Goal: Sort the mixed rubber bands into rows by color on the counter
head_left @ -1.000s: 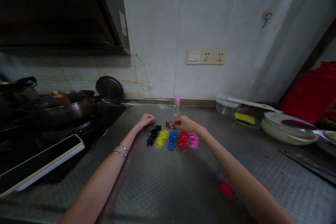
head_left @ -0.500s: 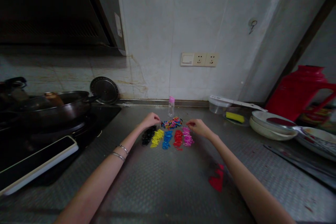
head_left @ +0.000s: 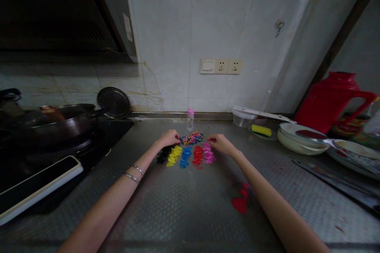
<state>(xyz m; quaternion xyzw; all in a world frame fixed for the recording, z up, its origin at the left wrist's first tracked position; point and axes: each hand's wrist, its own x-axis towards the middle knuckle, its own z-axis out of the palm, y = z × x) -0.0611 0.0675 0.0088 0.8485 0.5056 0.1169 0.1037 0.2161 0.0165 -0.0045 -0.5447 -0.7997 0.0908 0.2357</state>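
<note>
My left hand rests at the left end of a mixed heap of colourful small rubber bands. Its fingers are drawn together, and what they pinch, if anything, is too small to see. Right of that heap, above the pink bands, my right hand has its fingertips bent together; their contents cannot be made out. In front lies a row of single-colour piles: black bands, partly behind the left hand, yellow bands, blue bands, red bands and the pink ones.
A clear bottle with a pink cap stands behind the heap. A red heart-shaped piece lies beside my right forearm. Stove and pan are on the left; a sponge, bowls and a red jug are on the right.
The view has swung slightly to the right. My left hand has come a little nearer the mixed heap, while the right hand keeps about the same place beside it.
</note>
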